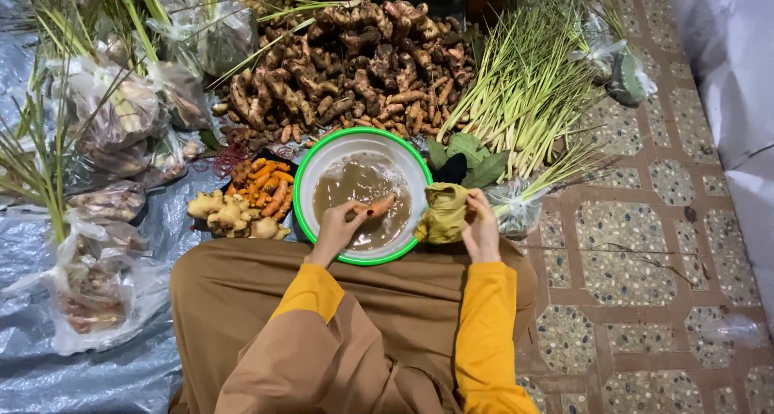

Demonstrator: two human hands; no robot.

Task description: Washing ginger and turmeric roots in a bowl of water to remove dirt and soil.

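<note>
The left hand is closing its fingers around an orange root, holding it over the murky water at the six o'clock side of the green-rimmed basin. The right hand is gripping an olive cloth just beside the basin's four o'clock edge. Lemongrass stalks are lying at two o'clock.

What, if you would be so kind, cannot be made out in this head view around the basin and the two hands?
- Basin bottom: hidden by murky brown water.
- Root in the left hand: its lower end is covered by the fingers.
- Right hand: its grip on the yellow-green cloth is hidden behind cloth folds.
- Plastic bags: contents blurred by crinkled film.
- Lemongrass bundle: tips cut off by the top edge.
</note>
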